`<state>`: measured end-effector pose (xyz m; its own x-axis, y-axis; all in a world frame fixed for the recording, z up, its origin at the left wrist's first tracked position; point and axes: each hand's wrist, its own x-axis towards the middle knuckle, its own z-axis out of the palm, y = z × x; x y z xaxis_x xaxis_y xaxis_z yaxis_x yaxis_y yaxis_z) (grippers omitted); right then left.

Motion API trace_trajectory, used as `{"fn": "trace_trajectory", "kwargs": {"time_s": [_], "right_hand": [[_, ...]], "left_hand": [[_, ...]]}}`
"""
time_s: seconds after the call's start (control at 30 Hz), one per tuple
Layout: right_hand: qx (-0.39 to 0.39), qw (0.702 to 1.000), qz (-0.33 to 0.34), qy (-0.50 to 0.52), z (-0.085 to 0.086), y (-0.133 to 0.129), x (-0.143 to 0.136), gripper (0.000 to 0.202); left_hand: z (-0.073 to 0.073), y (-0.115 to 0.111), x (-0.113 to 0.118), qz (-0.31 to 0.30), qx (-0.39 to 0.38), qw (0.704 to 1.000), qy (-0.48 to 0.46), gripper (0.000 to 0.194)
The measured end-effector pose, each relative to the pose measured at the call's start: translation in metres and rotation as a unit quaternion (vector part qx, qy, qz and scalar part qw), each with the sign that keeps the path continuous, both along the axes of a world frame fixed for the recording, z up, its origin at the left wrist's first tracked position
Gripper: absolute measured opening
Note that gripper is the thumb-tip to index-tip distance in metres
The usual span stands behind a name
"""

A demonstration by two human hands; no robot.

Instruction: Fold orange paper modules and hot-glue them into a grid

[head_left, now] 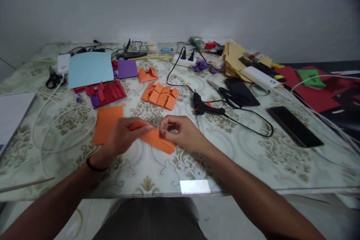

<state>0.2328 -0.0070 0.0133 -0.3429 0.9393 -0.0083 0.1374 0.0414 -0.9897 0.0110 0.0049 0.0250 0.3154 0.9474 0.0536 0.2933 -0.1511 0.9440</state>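
Between my two hands lies a piece of orange paper (159, 140), partly folded, above the patterned tablecloth. My left hand (123, 135) holds its left end, thumb on top and fingers behind. At the upper right edge, my right hand (182, 131) pinches the paper between thumb and index finger. A flat orange sheet (107, 122) rests beside and partly behind my left hand. Just beyond the hands sit a folded orange paper piece (160, 95) with raised flaps and a smaller folded orange piece (148, 74).
Right of my hands are a black glue gun (206, 107) with its cord, scissors (230, 95) and a phone (294, 126). Red folded strips (108, 92), a light blue sheet (91, 69) and a purple square (127, 68) lie left. A power strip (184, 60) stands behind.
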Motion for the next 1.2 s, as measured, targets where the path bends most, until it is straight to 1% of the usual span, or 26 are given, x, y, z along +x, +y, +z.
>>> {"fn": "trace_trajectory", "kwargs": {"time_s": [0.1,0.23,0.3,0.4,0.47,0.5,0.57,0.63,0.73,0.8,0.87,0.97,1.1,1.2], "right_hand": [[-0.015,1.0,-0.006,0.006,0.0,0.002,0.003,0.011],[-0.002,1.0,-0.004,0.016,0.001,0.008,0.012,0.01],[0.016,1.0,-0.008,0.02,0.001,0.011,0.019,0.008],[0.042,0.998,-0.018,0.032,0.002,0.015,0.028,0.008],[0.068,0.996,-0.016,0.053,0.003,0.016,0.031,0.009],[0.082,0.995,-0.005,0.062,0.004,0.015,0.032,0.01],[0.112,0.991,0.044,0.057,0.006,0.013,0.03,0.018],[0.137,0.984,0.11,0.026,0.008,0.01,0.027,0.025],[0.168,0.967,0.189,0.006,0.005,0.005,0.021,0.031],[0.174,0.96,0.218,0.012,0.0,0.002,0.016,0.033],[0.167,0.96,0.225,0.022,-0.004,0.0,0.012,0.03],[0.16,0.963,0.212,0.037,-0.007,-0.002,0.008,0.021],[0.162,0.968,0.185,0.048,-0.005,-0.001,0.01,0.014],[0.151,0.969,0.188,0.048,-0.003,0.001,0.013,0.015]], "left_hand": [[0.003,0.01,-0.013,0.035,0.004,0.999,-0.002,0.019],[-0.002,0.024,-0.03,0.07,0.015,0.996,-0.06,0.014],[-0.003,0.029,-0.035,0.093,0.002,0.992,-0.083,0.015],[-0.002,0.031,-0.034,0.113,-0.037,0.987,-0.108,0.02],[-0.001,0.031,-0.031,0.098,-0.072,0.985,-0.126,0.021],[-0.001,0.03,-0.029,0.081,-0.088,0.984,-0.134,0.021],[-0.003,0.029,-0.027,0.042,-0.115,0.982,-0.141,0.025],[-0.005,0.027,-0.025,0.012,-0.128,0.983,-0.128,0.033],[-0.007,0.023,-0.022,-0.008,-0.126,0.989,-0.079,0.042],[-0.006,0.021,-0.019,-0.016,-0.119,0.991,-0.055,0.045],[-0.002,0.019,-0.016,-0.022,-0.107,0.993,-0.039,0.044],[0.003,0.017,-0.014,-0.02,-0.071,0.997,0.0,0.042],[0.003,0.017,-0.017,-0.04,-0.057,0.997,0.025,0.048],[0.003,0.017,-0.019,-0.042,-0.028,0.998,0.044,0.05]]}}
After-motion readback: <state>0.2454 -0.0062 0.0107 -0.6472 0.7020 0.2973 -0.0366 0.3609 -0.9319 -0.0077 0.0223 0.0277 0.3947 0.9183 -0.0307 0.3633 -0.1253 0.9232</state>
